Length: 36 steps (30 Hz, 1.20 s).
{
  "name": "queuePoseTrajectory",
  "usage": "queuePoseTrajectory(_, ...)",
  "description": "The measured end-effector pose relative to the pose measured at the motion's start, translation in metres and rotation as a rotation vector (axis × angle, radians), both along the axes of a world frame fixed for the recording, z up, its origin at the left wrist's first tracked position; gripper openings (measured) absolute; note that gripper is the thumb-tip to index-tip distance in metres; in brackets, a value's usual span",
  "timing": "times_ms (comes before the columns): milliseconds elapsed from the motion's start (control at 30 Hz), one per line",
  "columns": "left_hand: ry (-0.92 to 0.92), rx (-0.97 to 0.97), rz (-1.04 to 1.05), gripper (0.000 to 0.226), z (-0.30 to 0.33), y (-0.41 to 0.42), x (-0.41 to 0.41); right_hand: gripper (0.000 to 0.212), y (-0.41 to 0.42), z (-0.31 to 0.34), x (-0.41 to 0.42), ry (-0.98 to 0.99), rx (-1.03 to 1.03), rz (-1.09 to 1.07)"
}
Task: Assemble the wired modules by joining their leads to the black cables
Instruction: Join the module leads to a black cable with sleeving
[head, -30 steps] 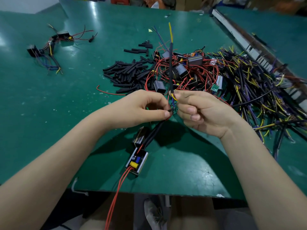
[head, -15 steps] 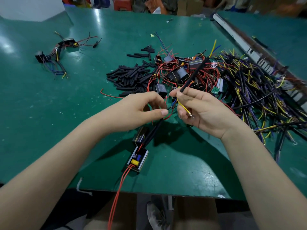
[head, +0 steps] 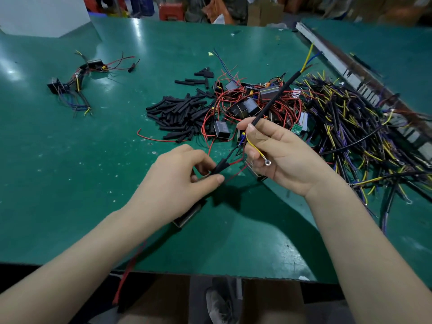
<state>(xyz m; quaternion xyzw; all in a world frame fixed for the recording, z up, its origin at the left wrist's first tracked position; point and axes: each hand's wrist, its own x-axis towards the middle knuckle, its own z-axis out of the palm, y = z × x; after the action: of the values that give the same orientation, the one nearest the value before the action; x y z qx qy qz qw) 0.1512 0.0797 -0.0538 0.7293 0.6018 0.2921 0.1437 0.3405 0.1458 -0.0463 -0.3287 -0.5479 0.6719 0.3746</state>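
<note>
I had one joint under way and most of the job ahead of me. My right hand (head: pixel 284 157) pinched a black cable (head: pixel 278 94) between thumb and fingers, its far end slanting up toward the bench's (head: pixel 70 174) far right corner with yellow and blue cores fanned out, while its near yellow core hung across my palm and ended in a ring terminal (head: pixel 267 162). My left hand (head: pixel 180 181) gripped a black sleeve (head: pixel 221 167) near the middle of the bench, with red leads (head: pixel 236 162) coming out of it toward my right hand; the module (head: pixel 189 215) those leads belonged to lay mostly hidden under my left wrist, close to the near edge. I could not tell whether any lead was joined to the cable yet. A small cluster of finished-looking assemblies (head: pixel 77 83) sat toward the far left corner, which I took as the work already done. Left to do, as I judged it: the heap of loose modules with red wires (head: pixel 247 104) at mid-bench, the pile of black sleeves (head: pixel 180 113) just left of it, and the big tangle of black cables (head: pixel 350 127) along the right edge.
</note>
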Motion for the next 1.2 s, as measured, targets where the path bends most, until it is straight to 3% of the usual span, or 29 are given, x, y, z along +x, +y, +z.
queuePoseTrajectory(233, -0.098, 0.092, 0.028, 0.011, 0.002, 0.004, 0.008, 0.014, -0.001, 0.000, -0.002, 0.073, -0.023, 0.030)
queuePoseTrajectory(433, -0.257, 0.042, -0.009, 0.006, 0.008, 0.010, 0.013, 0.012, -0.001, -0.001, -0.002, 0.102, -0.007, 0.027)
queuePoseTrajectory(633, -0.314, 0.033, -0.046, 0.027, 0.009, 0.011, 0.014, 0.011, 0.000, -0.002, -0.005, 0.058, 0.068, -0.004)
queuePoseTrajectory(1200, -0.486, 0.047, -0.088, 0.024, 0.002, 0.016, 0.010, 0.013, -0.001, -0.005, -0.012, 0.019, 0.240, -0.096)
